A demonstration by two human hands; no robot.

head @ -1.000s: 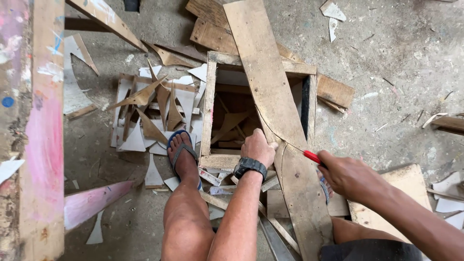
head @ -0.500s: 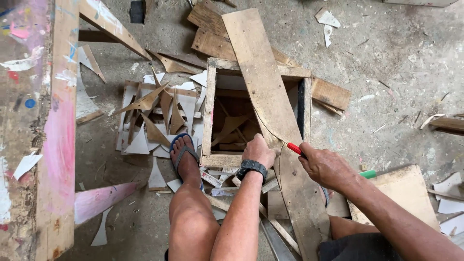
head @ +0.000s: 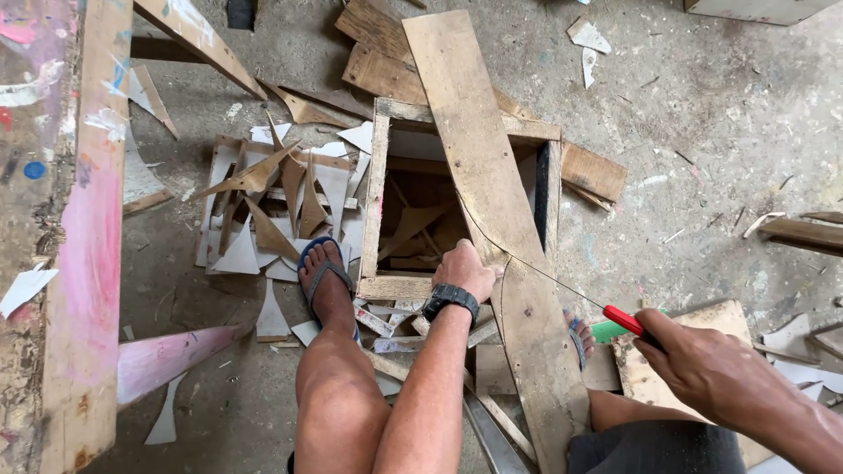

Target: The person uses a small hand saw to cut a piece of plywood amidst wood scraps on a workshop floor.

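Bare concrete floor [head: 702, 132] lies under me, gritty and littered with pale offcuts [head: 263, 202] to the left of an open wooden box frame [head: 379, 175]. Only the head view shows this.

A long plank [head: 474, 149] runs across the frame, from its far edge toward me, its near end passing between my legs. My left hand [head: 465, 268] is closed down on the plank's left edge just where it crosses the frame's near rail, with a black watch [head: 451, 300] on the wrist. My right hand [head: 702, 364] is wrapped shut around the red-handled saw [head: 623, 320], and its thin blade reaches up-left to the plank's right edge, touching it at the curved cut.

Compared with half a second ago, my right hand has drawn back to the right and toward me, so more thin blade shows between handle and plank. My left hand has stayed clamped in the same spot. My left foot in its blue sandal [head: 318, 263] is planted as before, beside the frame's near left corner.
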